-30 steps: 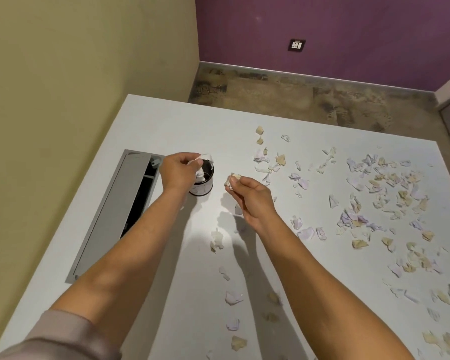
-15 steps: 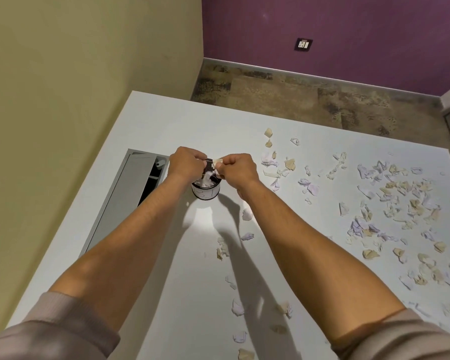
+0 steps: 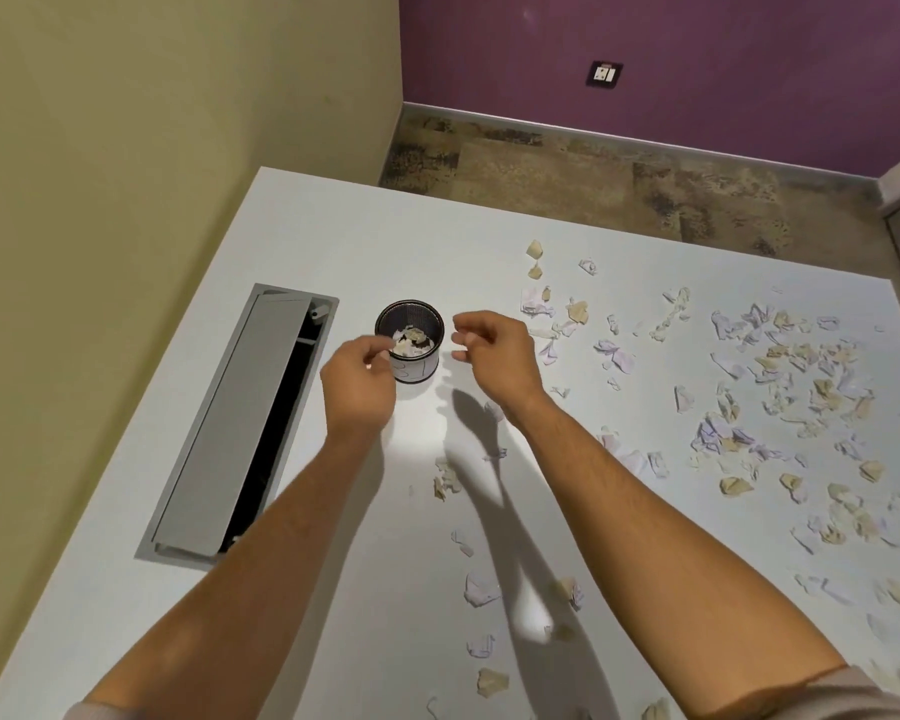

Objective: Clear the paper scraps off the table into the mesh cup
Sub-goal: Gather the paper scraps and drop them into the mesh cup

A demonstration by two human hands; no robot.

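Note:
A small black mesh cup (image 3: pixel 385 318) stands on the white table (image 3: pixel 417 236) with white and tan paper scraps inside it. My left hand (image 3: pixel 358 384) hovers just in front and left of the cup, fingers loosely curled and holding nothing. My right hand (image 3: pixel 494 358) hangs just right of the cup, fingers relaxed and bare. Several torn paper scraps (image 3: pixel 780 387) in white, lilac and tan lie scattered over the right half of the table. A trail of scraps (image 3: pixel 479 587) runs along the table between my forearms.
A grey cable hatch (image 3: pixel 230 428) with a half-open lid is sunk into the table left of the cup. A yellow wall runs close along the table's left side. Brown floor (image 3: pixel 593 184) and a purple wall lie beyond the far edge.
Both hands were together over the cup holding scraps. They have now let go and drawn apart, left hand back toward me, right hand to the right.

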